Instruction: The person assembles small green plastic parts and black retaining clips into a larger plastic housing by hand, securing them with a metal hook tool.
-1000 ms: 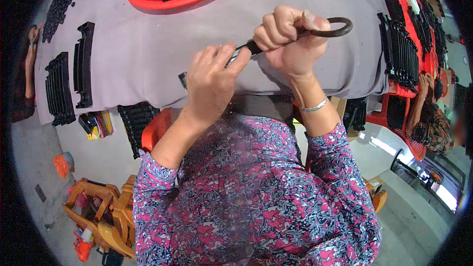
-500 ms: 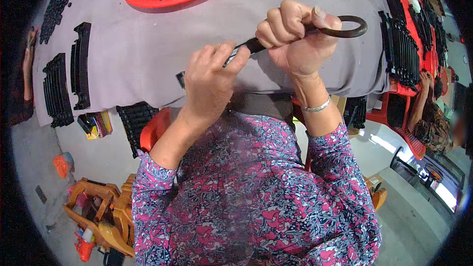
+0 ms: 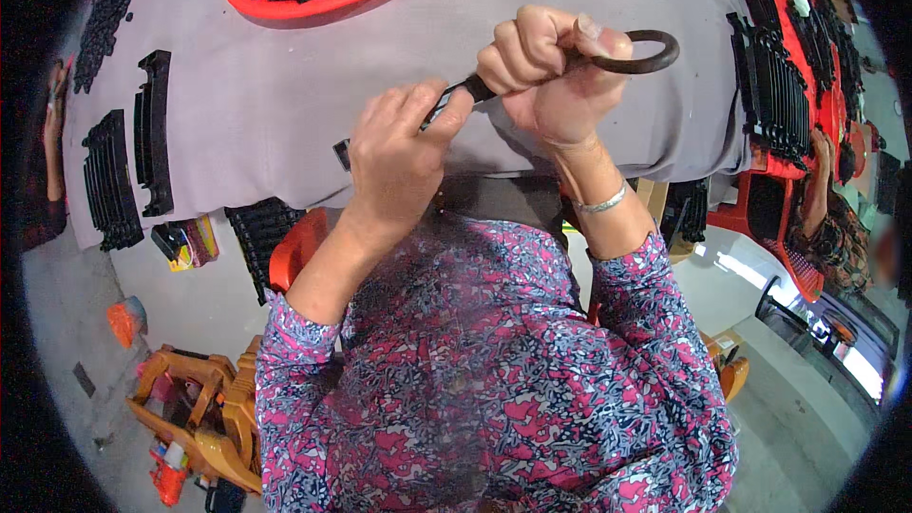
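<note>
My left hand (image 3: 394, 147) is closed round a slim black plastic strip (image 3: 343, 154), whose end sticks out past the palm on the left. Farther right and a little higher, my right hand (image 3: 560, 71) makes a fist on a dark metal tool with a looped handle (image 3: 655, 55). The loop bulges out beyond the thumb. Between the two hands runs a black, partly shiny length (image 3: 463, 95); where tool and strip meet is hidden by my fingers. Both hands are above the grey cloth on the table (image 3: 275, 123).
A red basin (image 3: 332, 9) of black, green and yellow scraps stands at the far side. Black slatted parts lie in stacks at left (image 3: 112, 180) and right (image 3: 779, 100). Small black pieces (image 3: 114, 14) heap at far left. Other people's arms show at the left (image 3: 52, 133) and right (image 3: 817, 180) edges.
Both hands, with the strip and the looped tool, have shifted a little to the left in the picture. The grips look the same.
</note>
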Demonstrator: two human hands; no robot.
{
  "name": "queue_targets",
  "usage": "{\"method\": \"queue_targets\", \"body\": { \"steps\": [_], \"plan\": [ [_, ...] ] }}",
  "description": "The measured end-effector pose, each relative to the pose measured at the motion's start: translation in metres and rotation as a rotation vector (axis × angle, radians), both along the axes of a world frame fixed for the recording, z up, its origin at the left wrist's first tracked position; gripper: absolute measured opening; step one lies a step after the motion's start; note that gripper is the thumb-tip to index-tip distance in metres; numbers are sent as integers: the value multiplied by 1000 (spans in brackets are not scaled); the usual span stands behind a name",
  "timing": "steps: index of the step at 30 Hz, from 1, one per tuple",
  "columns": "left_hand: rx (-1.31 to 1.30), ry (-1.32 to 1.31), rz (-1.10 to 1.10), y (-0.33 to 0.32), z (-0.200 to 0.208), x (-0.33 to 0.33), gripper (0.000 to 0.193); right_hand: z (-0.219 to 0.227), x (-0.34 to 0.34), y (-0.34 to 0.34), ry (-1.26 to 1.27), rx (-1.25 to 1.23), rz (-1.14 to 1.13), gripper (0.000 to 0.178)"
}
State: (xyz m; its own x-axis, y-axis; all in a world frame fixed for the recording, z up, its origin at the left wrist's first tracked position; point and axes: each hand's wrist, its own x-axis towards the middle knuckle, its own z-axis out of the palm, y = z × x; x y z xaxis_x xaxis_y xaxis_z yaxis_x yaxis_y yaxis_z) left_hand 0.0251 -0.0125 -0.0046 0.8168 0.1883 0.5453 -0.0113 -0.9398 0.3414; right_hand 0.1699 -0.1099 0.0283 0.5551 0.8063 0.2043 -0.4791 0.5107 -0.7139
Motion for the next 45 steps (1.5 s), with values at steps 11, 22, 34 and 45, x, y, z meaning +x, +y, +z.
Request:
{"method": "queue_targets", "body": {
  "steps": [11, 22, 34, 45],
  "plan": [
    [-38, -8, 4, -2, 0, 1, 25, 12, 7, 1, -32, 40, 57, 52],
    [-54, -27, -17, -3, -5, 0, 33, 23, -2, 10, -196, -134, 104, 50],
    [10, 7, 15, -5, 6, 1, 30, 12, 17, 25, -1399, -140, -273, 18],
    [-11, -38, -21, -2, 3, 3, 27, 9, 12, 12, -89, -147, 157, 54]
  ]
}}
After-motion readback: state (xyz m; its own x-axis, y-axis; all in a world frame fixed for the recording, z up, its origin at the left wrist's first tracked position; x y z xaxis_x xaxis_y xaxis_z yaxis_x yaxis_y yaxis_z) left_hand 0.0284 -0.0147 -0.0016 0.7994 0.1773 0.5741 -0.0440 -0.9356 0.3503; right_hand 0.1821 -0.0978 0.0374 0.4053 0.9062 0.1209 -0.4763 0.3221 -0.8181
